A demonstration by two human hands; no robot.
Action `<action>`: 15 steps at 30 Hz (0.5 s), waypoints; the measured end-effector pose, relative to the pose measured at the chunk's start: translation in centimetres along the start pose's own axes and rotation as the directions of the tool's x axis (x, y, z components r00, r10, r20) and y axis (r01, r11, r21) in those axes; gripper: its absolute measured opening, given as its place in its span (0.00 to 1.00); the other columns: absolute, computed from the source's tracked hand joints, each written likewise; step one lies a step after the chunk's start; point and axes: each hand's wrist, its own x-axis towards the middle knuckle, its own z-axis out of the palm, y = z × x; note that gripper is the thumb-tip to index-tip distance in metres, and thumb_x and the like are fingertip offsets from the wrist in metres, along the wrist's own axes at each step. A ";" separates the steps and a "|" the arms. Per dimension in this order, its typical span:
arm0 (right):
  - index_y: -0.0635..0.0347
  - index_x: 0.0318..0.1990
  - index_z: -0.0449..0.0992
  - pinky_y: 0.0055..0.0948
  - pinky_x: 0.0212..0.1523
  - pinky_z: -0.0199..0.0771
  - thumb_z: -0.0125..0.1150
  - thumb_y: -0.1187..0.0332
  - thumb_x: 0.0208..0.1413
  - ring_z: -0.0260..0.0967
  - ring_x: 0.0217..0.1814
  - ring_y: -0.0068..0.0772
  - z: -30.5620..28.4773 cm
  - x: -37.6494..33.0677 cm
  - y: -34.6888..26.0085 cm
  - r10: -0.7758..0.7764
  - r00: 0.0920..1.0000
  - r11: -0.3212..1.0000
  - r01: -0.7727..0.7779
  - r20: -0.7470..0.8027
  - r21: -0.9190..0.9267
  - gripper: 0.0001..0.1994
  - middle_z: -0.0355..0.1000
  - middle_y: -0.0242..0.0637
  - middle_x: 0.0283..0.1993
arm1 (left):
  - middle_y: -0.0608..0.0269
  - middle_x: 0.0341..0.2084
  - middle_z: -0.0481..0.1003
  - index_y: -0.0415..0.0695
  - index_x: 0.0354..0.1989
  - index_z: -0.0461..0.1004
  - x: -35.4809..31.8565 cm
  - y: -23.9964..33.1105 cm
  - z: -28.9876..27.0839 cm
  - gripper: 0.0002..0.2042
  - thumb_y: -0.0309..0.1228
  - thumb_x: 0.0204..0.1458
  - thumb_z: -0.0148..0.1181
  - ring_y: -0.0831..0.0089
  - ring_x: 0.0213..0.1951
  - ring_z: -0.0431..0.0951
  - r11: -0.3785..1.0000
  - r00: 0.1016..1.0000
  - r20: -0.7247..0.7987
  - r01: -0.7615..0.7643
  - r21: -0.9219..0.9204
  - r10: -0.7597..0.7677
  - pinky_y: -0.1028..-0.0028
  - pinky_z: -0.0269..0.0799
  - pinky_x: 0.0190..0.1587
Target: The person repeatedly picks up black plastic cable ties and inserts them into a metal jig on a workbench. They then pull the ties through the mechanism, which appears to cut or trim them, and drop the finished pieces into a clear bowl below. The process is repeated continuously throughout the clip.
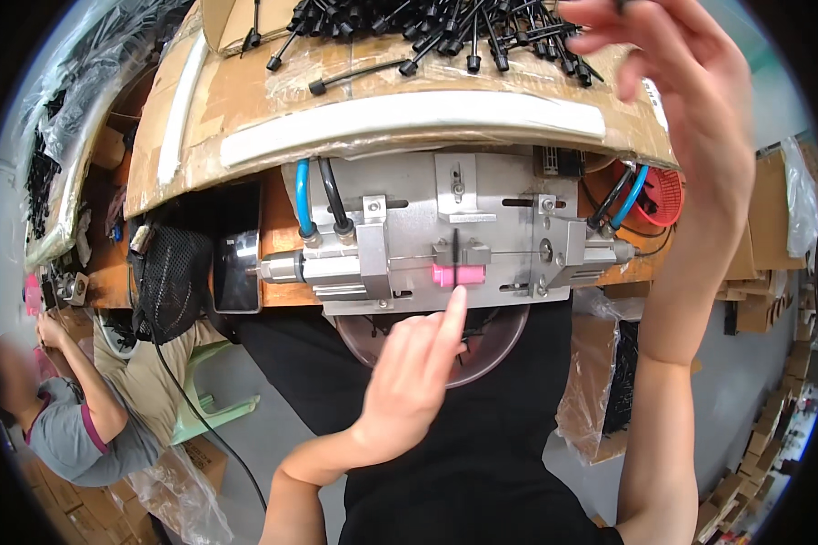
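My left hand (412,383) is in front of a metal clamping fixture (509,186), its index finger stretched out and the other fingers bent. The fingertip meets the near end of a thin black rod (456,256), which lies across a bright pink block (443,275) at the fixture's middle. No grip around the rod shows. My right hand (686,77) is raised at the upper right, beside a heap of black rods with thicker heads (474,59). Motion blurs its fingers, and the picture's edge cuts them off. A small dark spot shows between them; I cannot tell whether it is held.
The rods lie on a cardboard box (182,100) behind the fixture. Pneumatic cylinders (345,268) with blue hoses (304,200) flank the block. A translucent bowl (509,341) sits below, and a red basket (661,195) stands right. Another person (91,427) sits at left.
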 end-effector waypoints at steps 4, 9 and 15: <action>0.69 0.55 0.72 0.17 0.26 0.68 0.51 0.63 0.68 0.74 0.36 0.22 -3.3 -3.8 0.1 0.088 0.996 0.958 -0.076 -0.034 0.275 0.17 0.78 0.42 0.39 | 0.59 0.34 0.65 0.27 0.64 0.60 0.4 -0.1 2.9 0.33 0.19 0.44 0.57 0.67 0.38 0.68 0.973 0.992 0.122 -0.003 0.233 -0.026 0.71 0.70 0.45; 0.70 0.59 0.65 0.13 0.23 0.67 0.52 0.57 0.67 0.74 0.41 0.31 -4.8 -8.4 -0.9 0.089 0.994 0.964 -0.068 -0.070 0.259 0.24 0.73 0.52 0.47 | 0.59 0.35 0.67 0.30 0.65 0.58 0.4 0.5 3.0 0.34 0.17 0.45 0.59 0.66 0.38 0.69 0.964 0.991 0.113 0.034 0.263 -0.066 0.69 0.68 0.46; 0.70 0.45 0.70 0.24 0.24 0.77 0.63 0.78 0.53 0.76 0.35 0.39 -0.1 -13.4 -2.7 0.166 0.958 0.956 -0.098 -0.235 0.277 0.13 0.75 0.58 0.40 | 0.58 0.36 0.67 0.31 0.66 0.58 0.8 0.8 3.0 0.34 0.18 0.47 0.61 0.64 0.39 0.69 0.959 0.983 0.149 0.065 0.276 -0.109 0.67 0.68 0.46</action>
